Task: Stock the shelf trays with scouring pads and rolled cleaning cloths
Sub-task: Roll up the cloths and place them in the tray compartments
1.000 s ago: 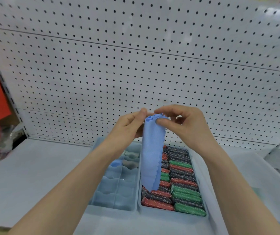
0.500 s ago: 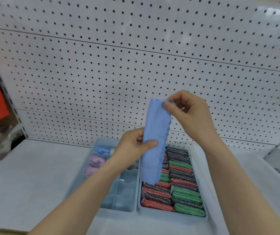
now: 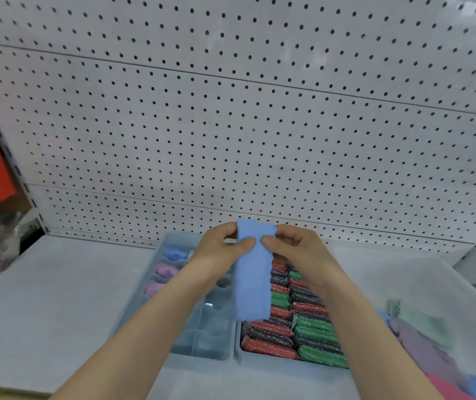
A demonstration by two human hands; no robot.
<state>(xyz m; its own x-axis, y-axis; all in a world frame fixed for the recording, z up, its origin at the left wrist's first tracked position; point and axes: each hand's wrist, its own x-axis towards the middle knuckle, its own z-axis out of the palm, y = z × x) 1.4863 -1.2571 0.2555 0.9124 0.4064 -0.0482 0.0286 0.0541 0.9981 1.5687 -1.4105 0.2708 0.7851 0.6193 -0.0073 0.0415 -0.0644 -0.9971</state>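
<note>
Shop aisle, prob. retail: white pegboard back panel w/ slotted upright, grey shelf deck, tray packed w/ rows of red, green & black scouring pads.

White pegboard wall, grey shelf

- Single head view, worn by the person, looks forward and down at the shelf from close above.
- It faces the pegboard squarely; forearms enter from the bottom edge.
</note>
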